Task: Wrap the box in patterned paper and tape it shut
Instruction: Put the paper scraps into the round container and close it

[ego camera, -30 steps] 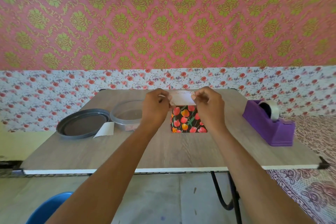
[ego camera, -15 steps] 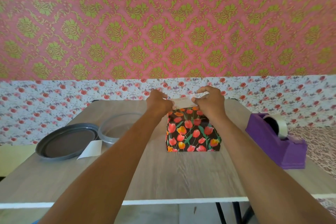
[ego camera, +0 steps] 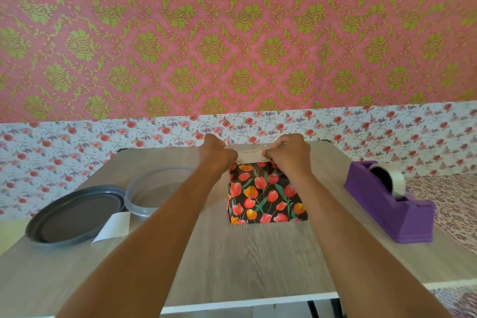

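Wooden table (ego camera: 258, 261) under me, tulip-papered box (ego camera: 265, 193) at its middle looks fully wrapped, and my left hand (ego camera: 218, 153) and right hand (ego camera: 289, 153) each pinch one end of a small printed card (ego camera: 251, 156) at its far top edge, so fixing that down seems all that's left.

The light wood-grain rectangular table (ego camera: 258, 261) has a white front edge, and it carries five things. Near its middle stands a box wrapped in black paper with red and orange tulips (ego camera: 265, 196). To the right of the box, well apart, sits a purple plastic tape dispenser (ego camera: 387, 204) with a roll of clear tape. To the left of the box is a round clear plastic container (ego camera: 139, 204). Farther left of the box lies a round dark grey plastic lid (ego camera: 74, 214), touching the container. A small white paper slip (ego camera: 113, 226) lies left of the box, where these two meet.
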Demonstrator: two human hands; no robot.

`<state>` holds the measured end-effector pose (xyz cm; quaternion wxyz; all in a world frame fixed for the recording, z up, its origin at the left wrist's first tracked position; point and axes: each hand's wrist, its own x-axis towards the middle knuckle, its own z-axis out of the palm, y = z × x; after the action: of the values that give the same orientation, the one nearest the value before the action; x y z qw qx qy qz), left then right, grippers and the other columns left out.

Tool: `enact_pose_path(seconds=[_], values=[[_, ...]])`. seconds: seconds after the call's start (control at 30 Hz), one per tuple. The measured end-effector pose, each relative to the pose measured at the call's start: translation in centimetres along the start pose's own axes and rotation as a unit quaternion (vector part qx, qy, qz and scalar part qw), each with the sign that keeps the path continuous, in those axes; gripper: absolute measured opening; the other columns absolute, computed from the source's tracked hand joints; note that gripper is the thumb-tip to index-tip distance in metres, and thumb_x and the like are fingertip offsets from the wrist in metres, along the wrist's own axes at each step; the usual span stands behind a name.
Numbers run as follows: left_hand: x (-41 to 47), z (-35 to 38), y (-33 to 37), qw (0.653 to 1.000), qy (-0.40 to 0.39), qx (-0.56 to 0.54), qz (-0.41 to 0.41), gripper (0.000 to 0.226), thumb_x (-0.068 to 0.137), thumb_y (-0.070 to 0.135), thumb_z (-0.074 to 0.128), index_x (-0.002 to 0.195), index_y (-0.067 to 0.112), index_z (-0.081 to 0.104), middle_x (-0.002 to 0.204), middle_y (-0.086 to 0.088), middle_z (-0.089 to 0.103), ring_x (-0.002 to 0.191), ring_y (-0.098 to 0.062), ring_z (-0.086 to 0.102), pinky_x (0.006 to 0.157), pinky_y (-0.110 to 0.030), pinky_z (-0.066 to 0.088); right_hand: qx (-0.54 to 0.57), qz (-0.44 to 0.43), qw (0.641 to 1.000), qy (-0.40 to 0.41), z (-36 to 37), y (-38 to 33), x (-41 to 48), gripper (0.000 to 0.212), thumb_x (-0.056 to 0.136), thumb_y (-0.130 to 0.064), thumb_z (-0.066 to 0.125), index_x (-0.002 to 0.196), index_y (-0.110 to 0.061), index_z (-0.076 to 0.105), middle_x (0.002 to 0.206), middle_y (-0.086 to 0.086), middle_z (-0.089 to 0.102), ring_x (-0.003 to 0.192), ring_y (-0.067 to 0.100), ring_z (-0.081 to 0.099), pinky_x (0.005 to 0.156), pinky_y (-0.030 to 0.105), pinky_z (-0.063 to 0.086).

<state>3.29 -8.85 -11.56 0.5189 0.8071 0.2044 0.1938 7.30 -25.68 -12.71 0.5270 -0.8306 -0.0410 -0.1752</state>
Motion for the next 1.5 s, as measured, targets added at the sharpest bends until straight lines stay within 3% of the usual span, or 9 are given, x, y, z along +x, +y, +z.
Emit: enact_pose_path(seconds=[0.17,0.33,0.57,1.03,1.13,1.2,1.3,1.4,1.5], values=[[0.1,-0.1,0.3,1.0,-0.012,0.021,-0.004,0.05,0.078,0.002,0.075,0.115,0.01,0.043,0.097,-0.007,0.051,0.089,-0.024,0.063,0.059,-0.035,0.054,-0.015,0.032,0.999,-0.016,0.0,-0.3,0.5,0.019,0.069,-0.013,0.09,0.071,-0.006,0.073,0.068,0.008,0.073,0.064,0.022,0.073,0.068,0.045,0.064],[0.1,0.0,0.5,0.999,-0.023,0.03,-0.009,0.056,0.078,0.005,0.077,0.12,0.009,0.04,0.098,-0.009,0.054,0.085,-0.021,0.059,0.051,-0.029,0.048,-0.022,0.057,0.998,-0.031,-0.1,-0.5,0.9,0.025,0.066,-0.014,0.091,0.078,0.0,0.075,0.071,0.011,0.074,0.067,0.022,0.074,0.072,0.046,0.064],[0.0,0.4,0.7,0.998,-0.022,0.059,0.028,0.081,0.079,0.003,0.075,0.147,0.002,0.03,0.098,-0.007,0.052,0.075,-0.017,0.056,0.04,-0.024,0.038,-0.044,0.064,0.996,-0.032,-0.1,-0.8,0.9,0.03,0.063,-0.023,0.092,0.078,-0.005,0.075,0.072,0.007,0.074,0.067,0.019,0.072,0.071,0.04,0.064],[-1.1,0.4,0.4,0.99,-0.016,0.108,0.091,0.047,0.082,0.002,0.072,0.119,0.006,0.044,0.089,-0.005,0.049,0.072,-0.016,0.052,0.048,-0.028,0.038,-0.067,0.04,0.997,-0.028,0.0,-0.6,0.2,0.028,0.065,-0.021,0.092,0.079,-0.006,0.072,0.073,0.005,0.072,0.069,0.019,0.07,0.069,0.038,0.062],[-1.5,0.9,0.4,0.974,-0.019,0.18,0.136,0.029,0.083,-0.004,0.067,0.108,0.008,0.058,0.114,-0.015,0.054,0.095,-0.029,0.058,0.068,-0.039,0.054,-0.074,0.005,0.997,-0.025,-0.1,0.0,-0.1,0.023,0.071,-0.021,0.091,0.084,-0.014,0.074,0.094,0.001,0.072,0.087,0.017,0.067,0.073,0.028,0.053],[-1.5,1.5,0.0,0.963,-0.002,0.223,0.153,0.026,0.085,-0.009,0.065,0.102,0.009,0.069,0.131,-0.017,0.04,0.11,-0.036,0.052,0.088,-0.043,0.054,-0.088,-0.042,0.995,-0.033,-0.3,0.3,-0.3,0.014,0.077,-0.015,0.086,0.087,-0.021,0.08,0.108,0.0,0.075,0.1,0.018,0.068,0.076,0.026,0.05],[-1.4,1.9,-0.7,0.955,0.009,0.237,0.177,0.023,0.085,-0.011,0.066,0.099,0.005,0.077,0.129,-0.014,0.039,0.116,-0.035,0.046,0.091,-0.037,0.05,-0.122,-0.083,0.985,-0.084,-0.3,0.5,-0.3,0.015,0.087,-0.01,0.075,0.093,-0.02,0.084,0.098,-0.001,0.079,0.079,0.011,0.067,0.071,0.025,0.055],[-1.2,1.6,-1.0,0.945,-0.009,0.256,0.202,0.019,0.087,-0.005,0.065,0.1,0.006,0.075,0.123,-0.008,0.047,0.119,-0.031,0.041,0.085,-0.035,0.041,-0.168,-0.12,0.972,-0.111,-0.5,0.6,-0.3,0.016,0.091,-0.014,0.07,0.1,-0.018,0.082,0.083,-0.002,0.078,0.058,0.005,0.057,0.052,0.017,0.041],[-1.5,1.0,-0.9,0.91,-0.027,0.33,0.249,0.026,0.086,0.007,0.059,0.107,0.014,0.073,0.124,0.006,0.051,0.122,-0.022,0.037,0.093,-0.044,0.031,-0.209,-0.164,0.957,-0.114,-0.3,1.2,-0.2,0.02,0.095,-0.018,0.067,0.087,-0.006,0.082,0.057,-0.001,0.057,0.047,0.009,0.048,0.047,0.018,0.035]])
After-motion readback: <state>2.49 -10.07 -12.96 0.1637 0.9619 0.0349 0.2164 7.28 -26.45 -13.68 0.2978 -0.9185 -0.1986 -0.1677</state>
